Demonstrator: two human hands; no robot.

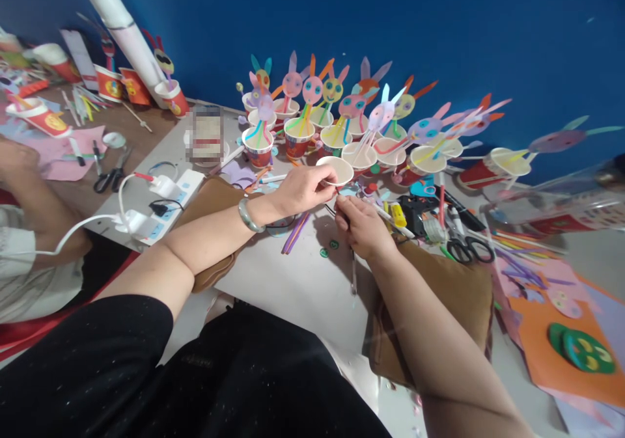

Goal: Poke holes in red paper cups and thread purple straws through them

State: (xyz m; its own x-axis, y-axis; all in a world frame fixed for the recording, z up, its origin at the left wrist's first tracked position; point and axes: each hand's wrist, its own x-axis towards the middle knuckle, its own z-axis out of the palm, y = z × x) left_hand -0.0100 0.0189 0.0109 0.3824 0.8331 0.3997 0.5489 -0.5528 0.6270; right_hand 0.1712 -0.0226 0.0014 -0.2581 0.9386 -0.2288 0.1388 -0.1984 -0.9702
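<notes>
My left hand (306, 189) grips a white-lined paper cup (340, 166) at its near side, fingers over the rim and thumb outside. Close beside it, my right hand (362, 224) is closed, thumb and fingers pinched near the cup's wall around something thin and dark that I cannot make out. A slim metallic rod (354, 276) shows below the right hand; whether it is held is unclear. Two small green discs (329, 248) lie on the white table (278, 295) between my forearms. Purple straws (295, 232) lie under my left wrist.
Behind my hands stand several red paper cups (299, 145) with paper rabbit heads on straws. Scissors (469, 249) and a brown cushion (439, 295) are at right. At left are a power strip (178, 197), another pair of scissors (113, 176) and another person's arm (49, 197).
</notes>
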